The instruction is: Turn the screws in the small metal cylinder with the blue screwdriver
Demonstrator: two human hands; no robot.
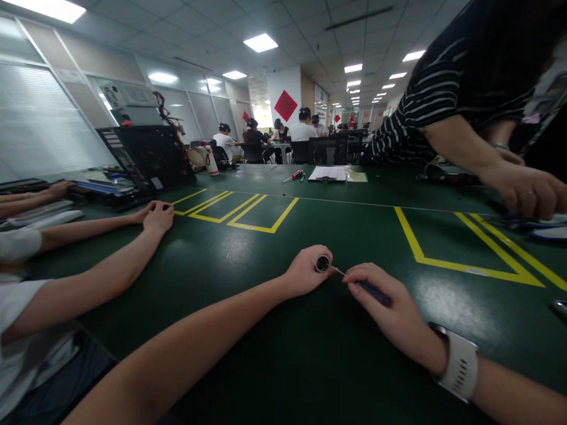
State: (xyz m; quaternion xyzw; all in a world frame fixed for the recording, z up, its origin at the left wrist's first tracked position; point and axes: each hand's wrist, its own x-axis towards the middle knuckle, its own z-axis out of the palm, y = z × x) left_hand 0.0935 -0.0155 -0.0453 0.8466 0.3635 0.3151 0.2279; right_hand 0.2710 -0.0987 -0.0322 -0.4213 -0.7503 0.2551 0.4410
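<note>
My left hand (303, 273) is closed around a circular connector (322, 264), whose round metal rim and dark inside face me. The rest of its body is hidden in the fingers. My right hand (392, 307), with a pale watch on the wrist, grips the dark handle of a thin screwdriver (374, 292). Its slim metal shaft points left to the side of the connector, close to the left fingertips. Whether the tip touches the connector I cannot tell. Both hands are just above the green table (274, 342).
Yellow tape outlines (252, 228) mark the table. Farther back lie a red-handled screwdriver (292, 176) and a clipboard with papers (328, 173). A co-worker's hands (158, 217) are at left. Another person's hand (529, 192) reaches over tools at right. A black rack (146, 156) stands back left.
</note>
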